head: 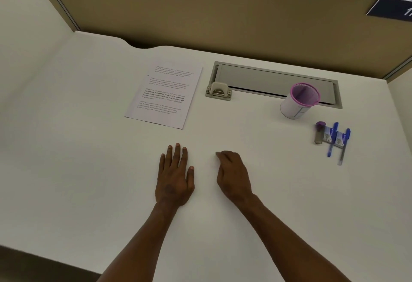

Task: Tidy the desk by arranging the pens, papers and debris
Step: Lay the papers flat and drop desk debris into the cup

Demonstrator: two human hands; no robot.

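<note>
The white desk fills the view, with a tan partition wall standing along its far edge; toward the left of centre lies a printed sheet of paper, flat on the desk and turned slightly askew, its text too small to read.

Nearer the viewer, the left hand rests palm down on the desk, fingers straight and slightly spread, holding nothing; it sits well short of the paper. Just beside it, apart and not touching, the right hand rests on the desk with its fingers loosely curled under; nothing shows in its grasp, though the fingertips are hidden beneath the knuckles.

Beyond the hands, right of the paper, a grey cable hatch is set into the desk, with a small beige clip-like fitting at its near left corner; on the hatch's near right edge stands a white pen cup with a pink rim, tilted in this wide view, its inside showing no pens.

Further right, near the desk's edge, a small cluster lies together: a purple-capped tube, two small packets, and two blue pens lying roughly parallel, one across each packet; a dark blue sign hangs on the partition at the far right.
</note>
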